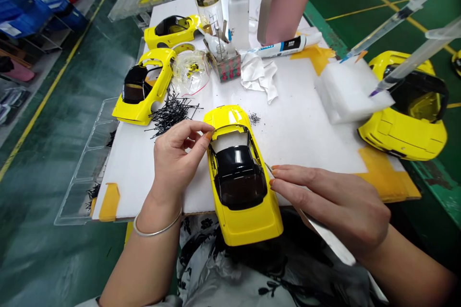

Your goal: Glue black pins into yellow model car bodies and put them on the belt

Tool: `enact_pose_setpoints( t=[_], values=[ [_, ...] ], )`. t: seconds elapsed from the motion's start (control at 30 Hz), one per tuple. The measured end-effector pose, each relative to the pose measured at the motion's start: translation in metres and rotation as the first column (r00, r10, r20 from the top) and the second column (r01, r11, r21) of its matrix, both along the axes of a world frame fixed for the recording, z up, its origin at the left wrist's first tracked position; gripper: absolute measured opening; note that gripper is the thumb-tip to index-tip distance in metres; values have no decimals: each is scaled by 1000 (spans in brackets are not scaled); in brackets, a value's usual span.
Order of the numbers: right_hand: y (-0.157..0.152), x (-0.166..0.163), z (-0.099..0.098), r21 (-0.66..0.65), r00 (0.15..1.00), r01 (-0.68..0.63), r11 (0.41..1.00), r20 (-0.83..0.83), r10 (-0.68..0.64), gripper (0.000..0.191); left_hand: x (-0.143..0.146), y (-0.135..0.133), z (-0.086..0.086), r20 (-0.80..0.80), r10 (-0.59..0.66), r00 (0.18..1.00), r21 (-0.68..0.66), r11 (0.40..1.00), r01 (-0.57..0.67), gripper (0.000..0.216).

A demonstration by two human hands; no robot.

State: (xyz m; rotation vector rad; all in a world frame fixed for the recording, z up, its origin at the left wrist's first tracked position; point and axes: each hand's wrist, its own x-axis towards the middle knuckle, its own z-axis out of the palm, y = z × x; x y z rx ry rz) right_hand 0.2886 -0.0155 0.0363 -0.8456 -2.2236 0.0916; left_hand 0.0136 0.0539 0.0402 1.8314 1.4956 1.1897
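Observation:
A yellow model car body [242, 220] with a black glossy roof lies on the white board, its rear hanging over the near edge. My left hand [178, 156] steadies its left side by the windscreen opening, thumb and forefinger pinched at the roof's front corner. My right hand [334, 201] is closed on metal tweezers [268, 168], whose tip touches the car's right side.
Two more yellow car bodies [144, 87] [172, 30] sit at the far left and one [406, 115] at the right. Also there: a heap of thin black parts [172, 113], white foam [351, 90], bottles [238, 9], a pink jug [284, 0], a cloth [260, 76], a clear tray [84, 163].

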Motion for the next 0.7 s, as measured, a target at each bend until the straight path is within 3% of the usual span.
enact_pose_setpoints(
  t=[0.17,0.43,0.7],
  values=[
    [0,-1,-10,33,999,-48,998,-22,49,28,-1,0,0,-6,-10,1000,6,1000,10,8],
    [0,-2,5,53,999,-40,998,19,39,21,-3,2,-2,-11,-27,1000,17,999,28,10],
    [1,-2,2,41,1000,-24,999,-12,24,22,-4,2,-4,-3,-29,1000,19,999,29,10]
  ],
)
